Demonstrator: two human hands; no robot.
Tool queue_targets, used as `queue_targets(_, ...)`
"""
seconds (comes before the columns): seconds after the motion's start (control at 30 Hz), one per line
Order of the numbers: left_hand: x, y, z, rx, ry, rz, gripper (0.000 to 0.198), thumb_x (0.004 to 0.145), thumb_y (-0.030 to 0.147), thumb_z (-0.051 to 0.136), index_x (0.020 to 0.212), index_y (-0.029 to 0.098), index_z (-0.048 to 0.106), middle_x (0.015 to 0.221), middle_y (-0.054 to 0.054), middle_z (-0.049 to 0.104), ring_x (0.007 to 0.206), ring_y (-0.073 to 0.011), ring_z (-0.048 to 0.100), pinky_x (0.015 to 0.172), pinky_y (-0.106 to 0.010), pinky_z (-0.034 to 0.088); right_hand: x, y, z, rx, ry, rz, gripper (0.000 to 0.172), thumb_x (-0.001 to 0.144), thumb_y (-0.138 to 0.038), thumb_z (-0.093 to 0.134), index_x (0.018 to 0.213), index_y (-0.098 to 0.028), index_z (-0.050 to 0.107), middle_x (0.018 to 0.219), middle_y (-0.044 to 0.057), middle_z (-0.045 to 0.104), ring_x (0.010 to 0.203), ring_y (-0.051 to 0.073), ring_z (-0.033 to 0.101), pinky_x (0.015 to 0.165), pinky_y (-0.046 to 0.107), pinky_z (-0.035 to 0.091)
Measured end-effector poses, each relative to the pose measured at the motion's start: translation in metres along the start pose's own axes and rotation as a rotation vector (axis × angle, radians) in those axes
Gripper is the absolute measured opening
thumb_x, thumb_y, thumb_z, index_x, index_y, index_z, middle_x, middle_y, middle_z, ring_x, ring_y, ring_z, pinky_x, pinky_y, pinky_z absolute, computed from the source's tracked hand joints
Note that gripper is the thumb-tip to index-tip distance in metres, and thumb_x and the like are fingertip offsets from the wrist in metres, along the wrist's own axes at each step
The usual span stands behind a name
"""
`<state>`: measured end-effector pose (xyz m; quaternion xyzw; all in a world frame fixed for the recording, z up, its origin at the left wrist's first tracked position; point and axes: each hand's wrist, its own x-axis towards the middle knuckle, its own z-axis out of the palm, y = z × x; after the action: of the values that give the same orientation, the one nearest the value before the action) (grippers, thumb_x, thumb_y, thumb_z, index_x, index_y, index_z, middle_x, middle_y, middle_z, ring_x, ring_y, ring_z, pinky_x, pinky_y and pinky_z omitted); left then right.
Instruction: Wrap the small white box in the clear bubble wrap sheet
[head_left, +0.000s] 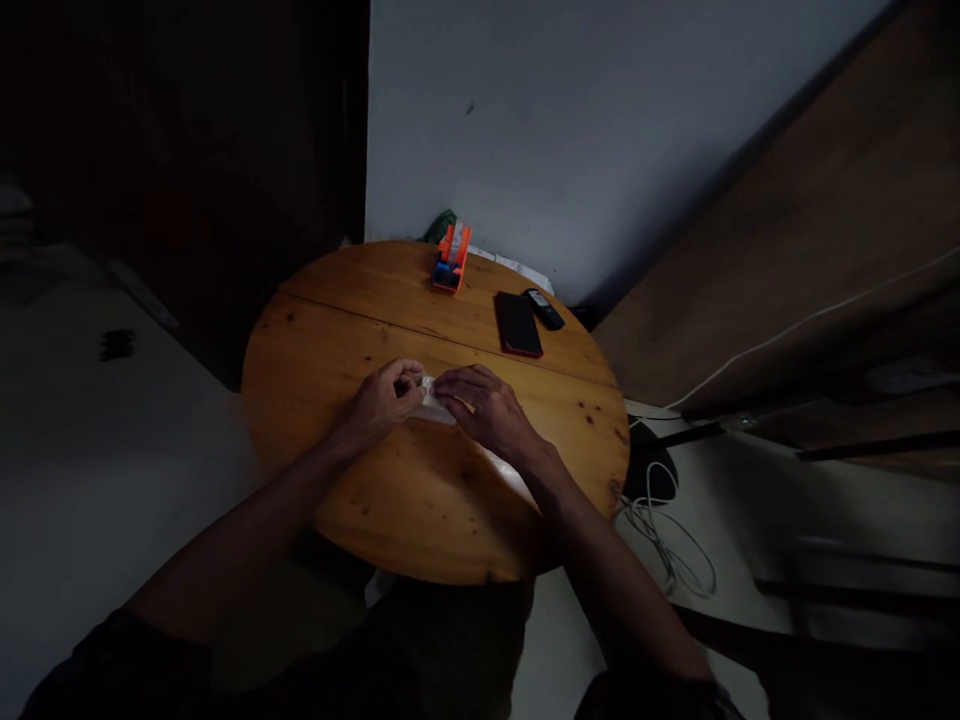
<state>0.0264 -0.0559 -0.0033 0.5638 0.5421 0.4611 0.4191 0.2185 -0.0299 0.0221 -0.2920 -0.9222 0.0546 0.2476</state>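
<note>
Over the middle of the round wooden table, a small clear, whitish plastic packet is stretched between my hands. On its left side my left hand pinches the upper edge with thumb and bent fingers. From the right, my right hand grips the same edge, its fingers curled over and partly covering it. Whatever the packet contains is too small and dim to make out. Beneath my right wrist lies a bright white patch, perhaps plastic or paper, partly hidden by the forearm.
An orange tape dispenser stands at the table's back, near a dark green crumpled item. A dark phone with a red edge lies beside a small black handset. Coiled white cable rests on the floor at right.
</note>
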Motion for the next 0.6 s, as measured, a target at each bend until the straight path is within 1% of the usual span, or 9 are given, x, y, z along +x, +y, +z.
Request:
queue_targets(0.07,0.0,0.0,0.0,0.0,0.003,0.001,0.031,0.073,0.029,0.06,0.101,0.018,0.064,0.07,0.003,0.058,0.066,-0.0131,0.056,0.063,-0.025,0.046,-0.001,-0.002,0.005,-0.082,0.023,0.014,0.022,0.099,-0.019,0.052,0.096,-0.02,0.073,0.104,0.007,0.077,0.095,0.02,0.067,0.087,0.035,0.051)
queue_targets(0.17,0.0,-0.002,0.0,0.012,0.013,0.0,0.031,0.071,0.026,0.06,0.101,0.018,0.065,0.073,0.003,0.059,0.068,-0.0134,0.057,0.066,-0.025,0.048,0.003,-0.006,0.007,-0.174,0.084,0.093,0.019,0.098,-0.018,0.051,0.094,-0.019,0.07,0.104,0.01,0.076,0.095,0.022,0.067,0.085,0.037,0.047)
queue_targets(0.23,0.001,-0.003,0.001,0.031,0.026,0.0,0.032,0.07,0.025,0.062,0.102,0.018,0.065,0.082,0.0,0.064,0.075,-0.0147,0.061,0.072,-0.027,0.051,0.008,-0.007,0.005,-0.18,0.121,0.145,0.017,0.097,-0.017,0.051,0.096,-0.018,0.067,0.111,0.012,0.074,0.101,0.023,0.067,0.086,0.038,0.046)
queue_targets(0.3,0.002,-0.006,0.003,0.053,0.052,0.019,0.036,0.069,0.023,0.064,0.105,0.019,0.066,0.098,-0.004,0.067,0.088,-0.0178,0.064,0.082,-0.031,0.053,0.017,-0.003,0.0,-0.168,0.144,0.188,0.017,0.095,-0.015,0.049,0.097,-0.018,0.066,0.119,0.014,0.071,0.11,0.025,0.065,0.087,0.038,0.046)
queue_targets(0.37,0.004,-0.01,0.005,0.052,0.085,0.041,0.046,0.066,0.02,0.066,0.112,0.02,0.065,0.113,-0.007,0.065,0.102,-0.0219,0.064,0.092,-0.036,0.053,0.025,0.004,-0.002,-0.137,0.165,0.219,0.018,0.094,-0.016,0.048,0.095,-0.019,0.065,0.123,0.014,0.069,0.114,0.027,0.064,0.087,0.039,0.046)
queue_targets(0.43,0.005,-0.013,0.008,0.001,0.1,0.036,0.062,0.063,0.019,0.067,0.125,0.02,0.06,0.124,-0.01,0.062,0.112,-0.0252,0.062,0.097,-0.039,0.052,0.033,0.013,-0.003,-0.09,0.204,0.235,0.017,0.095,-0.018,0.047,0.093,-0.02,0.064,0.123,0.014,0.068,0.113,0.027,0.064,0.086,0.04,0.048)
queue_targets(0.47,0.005,-0.014,0.009,-0.044,0.088,0.023,0.07,0.062,0.018,0.068,0.131,0.019,0.056,0.127,-0.012,0.061,0.115,-0.0263,0.061,0.098,-0.04,0.052,0.036,0.018,-0.002,-0.068,0.225,0.237,0.017,0.095,-0.019,0.047,0.093,-0.02,0.064,0.122,0.014,0.068,0.112,0.027,0.064,0.086,0.04,0.048)
queue_targets(0.53,0.006,-0.015,0.01,-0.149,0.028,0.0,0.083,0.061,0.019,0.068,0.141,0.018,0.047,0.131,-0.013,0.059,0.116,-0.0273,0.062,0.097,-0.041,0.053,0.041,0.028,0.001,-0.043,0.25,0.238,0.017,0.096,-0.021,0.046,0.095,-0.02,0.063,0.12,0.014,0.069,0.11,0.026,0.065,0.088,0.041,0.05)
queue_targets(0.6,0.005,-0.012,0.01,-0.241,-0.037,-0.01,0.088,0.063,0.022,0.069,0.146,0.018,0.04,0.13,-0.014,0.061,0.114,-0.0268,0.063,0.095,-0.04,0.054,0.046,0.037,0.002,-0.044,0.261,0.241,0.017,0.096,-0.022,0.046,0.095,-0.02,0.063,0.119,0.014,0.069,0.109,0.026,0.065,0.089,0.041,0.05)
